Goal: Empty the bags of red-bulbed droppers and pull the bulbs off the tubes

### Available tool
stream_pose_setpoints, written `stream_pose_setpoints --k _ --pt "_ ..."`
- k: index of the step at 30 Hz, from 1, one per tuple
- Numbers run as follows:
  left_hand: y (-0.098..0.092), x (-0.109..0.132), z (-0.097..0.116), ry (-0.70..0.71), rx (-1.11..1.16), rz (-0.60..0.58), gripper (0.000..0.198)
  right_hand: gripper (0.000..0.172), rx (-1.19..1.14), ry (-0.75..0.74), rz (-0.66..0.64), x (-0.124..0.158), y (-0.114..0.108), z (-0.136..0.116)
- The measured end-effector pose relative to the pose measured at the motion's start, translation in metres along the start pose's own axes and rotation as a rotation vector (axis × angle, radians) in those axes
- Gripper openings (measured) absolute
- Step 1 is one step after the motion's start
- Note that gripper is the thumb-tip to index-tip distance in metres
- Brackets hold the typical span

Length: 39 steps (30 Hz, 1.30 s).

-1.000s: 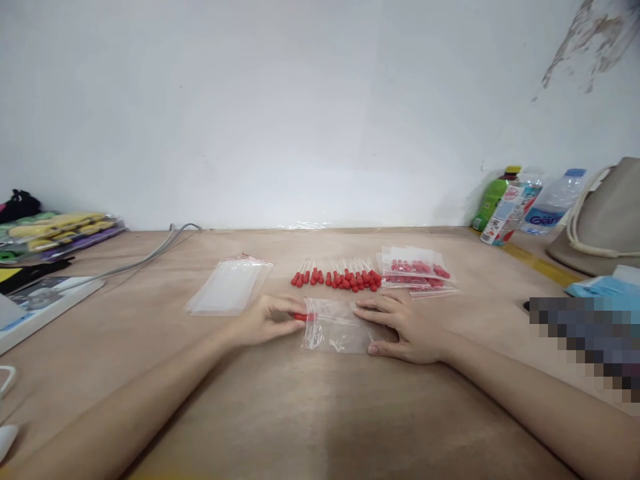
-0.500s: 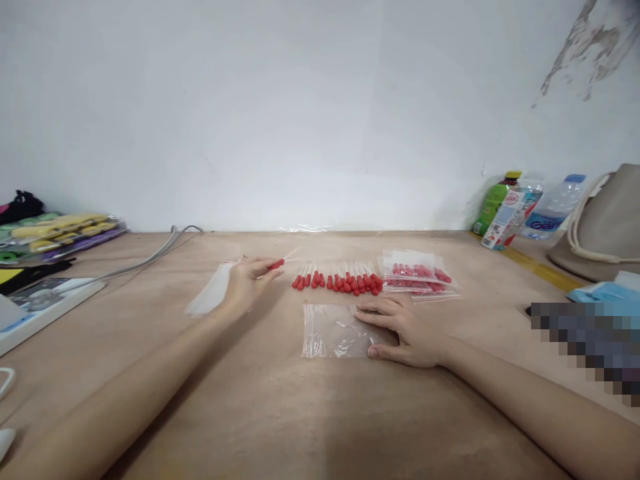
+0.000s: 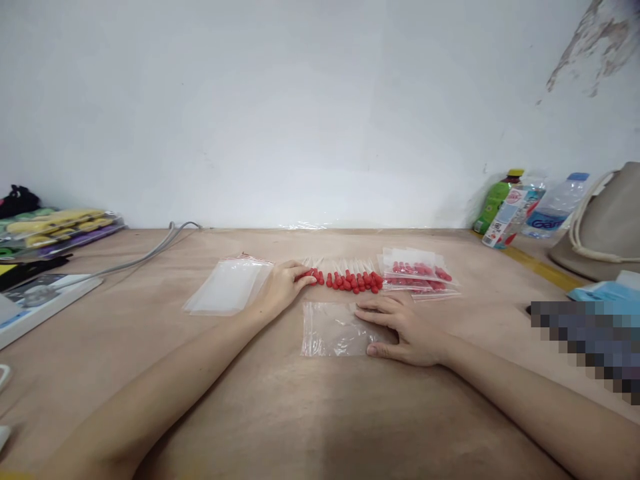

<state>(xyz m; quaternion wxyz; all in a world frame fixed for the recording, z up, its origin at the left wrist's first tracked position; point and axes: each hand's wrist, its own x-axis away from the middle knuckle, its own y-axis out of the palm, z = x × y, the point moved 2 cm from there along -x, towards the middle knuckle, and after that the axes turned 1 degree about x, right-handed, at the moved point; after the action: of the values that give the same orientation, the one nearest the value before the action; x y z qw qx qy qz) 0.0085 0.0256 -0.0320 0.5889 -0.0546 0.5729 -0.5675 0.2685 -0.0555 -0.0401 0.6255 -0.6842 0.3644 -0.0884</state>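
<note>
A row of thin pale sticks with rounded red heads (image 3: 350, 283) lies across the middle of the table. At the row's left end, my left hand (image 3: 289, 283) has its thumb and fingers closed on a red-headed stick; the fingers partly cover it. My right hand (image 3: 400, 330) lies with fingers spread on the right part of a flat clear zip bag (image 3: 333, 333), in front of the row. Just beyond my right hand is a pile of zip bags with red-headed sticks inside (image 3: 420, 273). A stack of flat zip bags (image 3: 225, 287) lies left of my left hand.
On the left are packaged coloured items (image 3: 70, 230), a white power strip (image 3: 55, 307) and a grey cable (image 3: 145, 257). At right stand bottles (image 3: 500, 203), a beige bag (image 3: 610, 227) and a light-blue mask (image 3: 605, 291). A white wall (image 3: 320, 120) rises behind the table.
My left hand has moved right, from beside the bag stack to the row's left end, uncovering more of the stack. My right hand has stayed on the clear bag.
</note>
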Motion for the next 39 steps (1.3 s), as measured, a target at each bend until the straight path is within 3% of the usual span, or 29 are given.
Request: stream_pose_setpoints --k 6,12,15,20,23,25,28,30,39 --pt "0.001 -0.008 0.011 -0.009 -0.069 0.105 0.024 0.059 0.015 0.007 -0.01 0.0 0.001 0.0" --pt "0.016 -0.021 0.026 0.047 -0.151 -0.034 0.029 0.06 0.026 0.001 -0.008 0.0 0.0 -0.001" --pt "0.015 -0.022 0.026 0.042 -0.08 -0.06 0.031 0.059 0.032 -0.001 -0.01 0.0 0.0 0.0" --pt "-0.01 -0.003 0.019 -0.029 0.064 0.015 0.028 0.06 0.031 0.001 -0.03 -0.001 0.001 0.001" --pt "-0.024 0.014 0.007 0.005 -0.058 0.005 0.025 0.061 0.019 0.002 -0.056 -0.001 0.001 0.001" --pt "-0.029 0.02 -0.008 -0.096 -0.153 -0.031 0.03 0.061 0.014 0.01 -0.072 -0.001 0.001 0.002" --pt "-0.029 0.019 -0.028 -0.261 -0.148 -0.135 0.037 0.062 0.018 0.027 -0.082 -0.001 0.001 0.002" --pt "-0.028 0.014 -0.033 -0.262 -0.105 -0.182 0.033 0.062 0.017 0.03 -0.082 -0.001 0.0 0.002" --pt "-0.013 0.014 -0.02 -0.346 0.118 -0.183 0.036 0.061 0.014 0.027 -0.063 -0.001 0.001 0.003"
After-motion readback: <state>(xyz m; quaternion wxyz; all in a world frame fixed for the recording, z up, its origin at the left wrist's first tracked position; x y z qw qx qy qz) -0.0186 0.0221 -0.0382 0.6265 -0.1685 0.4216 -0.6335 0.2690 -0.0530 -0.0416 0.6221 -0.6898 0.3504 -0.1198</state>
